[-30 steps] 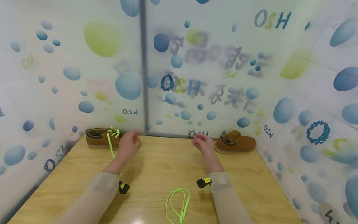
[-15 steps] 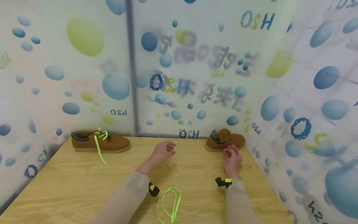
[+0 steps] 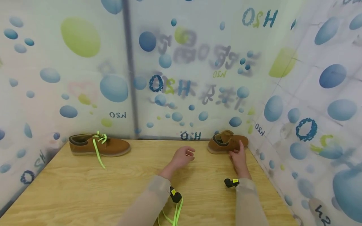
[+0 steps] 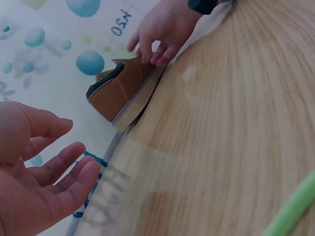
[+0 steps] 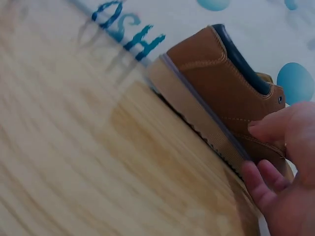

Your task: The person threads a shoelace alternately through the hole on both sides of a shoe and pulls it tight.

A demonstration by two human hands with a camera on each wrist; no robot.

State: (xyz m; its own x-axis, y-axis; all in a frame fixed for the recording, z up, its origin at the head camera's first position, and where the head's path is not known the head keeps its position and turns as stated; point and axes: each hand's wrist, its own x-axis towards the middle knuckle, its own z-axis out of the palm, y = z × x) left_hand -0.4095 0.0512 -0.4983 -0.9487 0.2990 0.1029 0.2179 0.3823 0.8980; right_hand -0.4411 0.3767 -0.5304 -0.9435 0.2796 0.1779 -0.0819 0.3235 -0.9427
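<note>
At the back right of the table stands a brown shoe (image 3: pixel 223 145) with no lace in it, its tongue raised. My right hand (image 3: pixel 239 158) is at its near side, fingers spread. In the right wrist view the thumb overlaps the shoe's (image 5: pixel 202 73) upper and the other fingertips lie close by the sole. My left hand (image 3: pixel 183 156) is over the table to the left of this shoe, with fingers loosely bent and nothing in them; the left wrist view shows that hand (image 4: pixel 44 172) apart from the shoe (image 4: pixel 123 88).
A second brown shoe (image 3: pixel 113 147) with a lime-green lace (image 3: pixel 97 152) tied in it stands at the back left. Another lime-green lace (image 3: pixel 177 213) lies at the table's (image 3: pixel 85 194) front, partly hidden by my left wrist camera (image 3: pixel 175 195). Printed curtain walls (image 3: pixel 169 62) border the table.
Both hands have moved right: the right hand has come to the right shoe, and the left hand has left the laced shoe. The view has turned right.
</note>
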